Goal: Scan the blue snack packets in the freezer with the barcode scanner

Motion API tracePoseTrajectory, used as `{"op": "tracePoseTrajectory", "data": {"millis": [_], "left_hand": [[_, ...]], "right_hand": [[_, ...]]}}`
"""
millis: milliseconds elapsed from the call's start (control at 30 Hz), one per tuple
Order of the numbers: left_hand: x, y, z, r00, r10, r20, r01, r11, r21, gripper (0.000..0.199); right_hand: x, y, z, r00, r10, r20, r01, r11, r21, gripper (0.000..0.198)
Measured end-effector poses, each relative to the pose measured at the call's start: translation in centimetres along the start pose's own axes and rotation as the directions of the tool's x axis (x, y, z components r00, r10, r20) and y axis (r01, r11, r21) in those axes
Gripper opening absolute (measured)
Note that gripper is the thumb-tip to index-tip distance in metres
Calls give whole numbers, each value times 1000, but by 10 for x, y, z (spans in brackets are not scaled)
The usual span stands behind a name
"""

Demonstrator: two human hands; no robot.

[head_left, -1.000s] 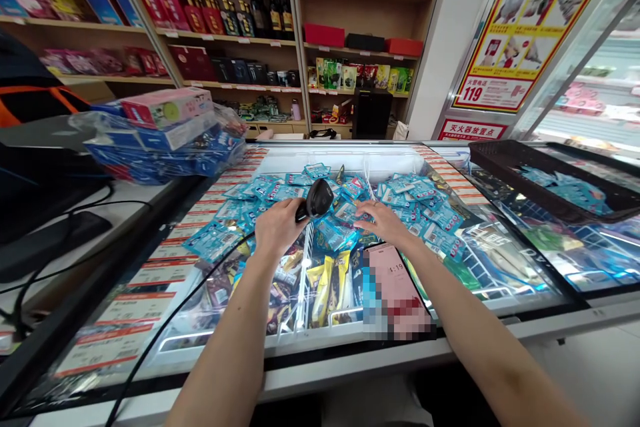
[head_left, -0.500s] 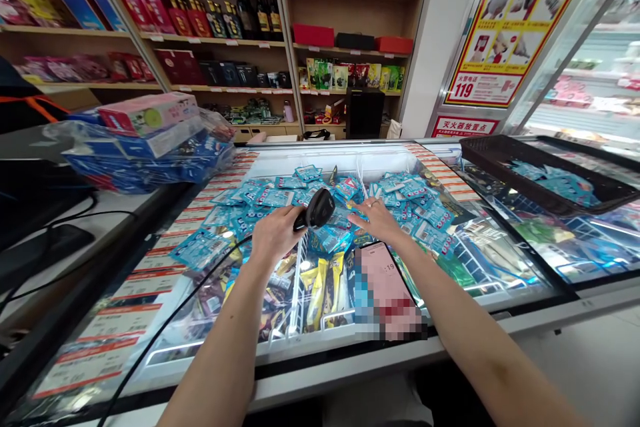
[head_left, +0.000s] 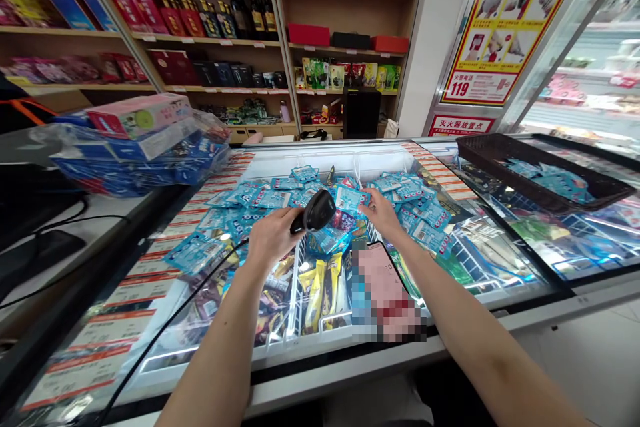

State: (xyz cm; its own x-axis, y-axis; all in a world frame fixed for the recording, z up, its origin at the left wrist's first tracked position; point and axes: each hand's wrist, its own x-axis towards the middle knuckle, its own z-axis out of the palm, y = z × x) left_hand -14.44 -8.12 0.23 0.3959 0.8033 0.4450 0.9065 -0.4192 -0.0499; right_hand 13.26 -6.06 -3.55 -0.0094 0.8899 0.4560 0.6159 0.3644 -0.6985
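My left hand is closed around the handle of a black barcode scanner, whose cable runs down to the lower left. The scanner's head points right, toward a blue packet. My right hand pinches that packet by its right edge, with the printed side facing up. Many similar blue packets lie in two spreads on the freezer's glass top, a left one and a right one. A phone with a lit pink screen, partly pixelated, lies just below my right hand.
Wrapped ice creams and white wire dividers show beneath the glass. A dark basket holding blue packets stands at the right. Plastic-wrapped blue boxes are stacked at the left. Shelves of goods line the back.
My right hand, earlier spread over the packets, now holds one blue packet raised near the scanner. The left hand keeps the scanner almost in place. The view has shifted slightly.
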Motion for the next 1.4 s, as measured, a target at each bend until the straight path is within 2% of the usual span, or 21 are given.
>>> {"op": "tracePoseTrajectory", "data": {"millis": [100, 267, 600, 900, 1167, 1400], "left_hand": [[0, 1, 0, 999, 53, 7, -53, 998, -23, 35], [0, 5, 0, 988, 132, 81, -131, 991, -22, 36], [4, 15, 3, 980, 163, 110, -165, 986, 4, 32], [13, 23, 5, 983, 133, 128, -135, 991, 10, 35], [24, 24, -8, 978, 127, 168, -140, 988, 72, 32], [21, 30, 1, 981, 106, 162, -116, 992, 57, 32]], "right_hand": [[-1, 0, -1, 997, -44, -61, 45, 999, 6, 42], [-1, 6, 0, 990, -48, -130, 54, 998, 44, 42], [1, 15, 2, 985, -14, -169, 32, 994, 103, 44], [3, 25, 5, 987, 3, -163, 21, 989, 145, 46], [4, 25, 3, 987, 5, -158, 5, 998, 63, 49], [4, 24, 3, 988, -22, -150, 19, 1000, -22, 51]]}}
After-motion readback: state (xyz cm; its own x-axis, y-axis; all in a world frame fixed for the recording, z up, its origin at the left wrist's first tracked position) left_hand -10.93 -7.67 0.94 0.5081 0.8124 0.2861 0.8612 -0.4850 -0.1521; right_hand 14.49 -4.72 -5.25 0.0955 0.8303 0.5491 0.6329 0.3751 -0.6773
